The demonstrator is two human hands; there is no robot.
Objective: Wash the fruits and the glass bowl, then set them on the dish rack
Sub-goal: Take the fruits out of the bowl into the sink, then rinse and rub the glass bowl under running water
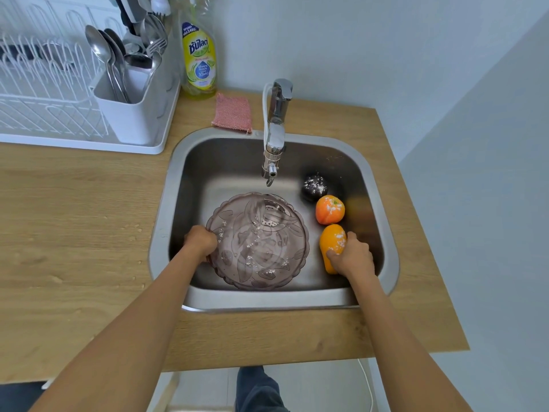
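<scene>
A tinted glass bowl (261,248) with a leaf pattern and white specks lies in the steel sink (166,209). My left hand (200,242) grips its left rim. My right hand (352,257) is closed on an elongated orange-yellow fruit (332,240) at the sink's right side. Behind it sit a round orange fruit (329,210) and a dark purple fruit (314,187), both dusted with white powder. The white dish rack (44,93) stands on the counter at the far left.
A chrome faucet (274,135) hangs over the sink; no water is visibly running. A pink sponge (233,113) and a yellow dish soap bottle (199,60) stand behind the sink. The rack's cutlery holder (130,105) holds spoons and forks. The wooden counter (74,233) extends left.
</scene>
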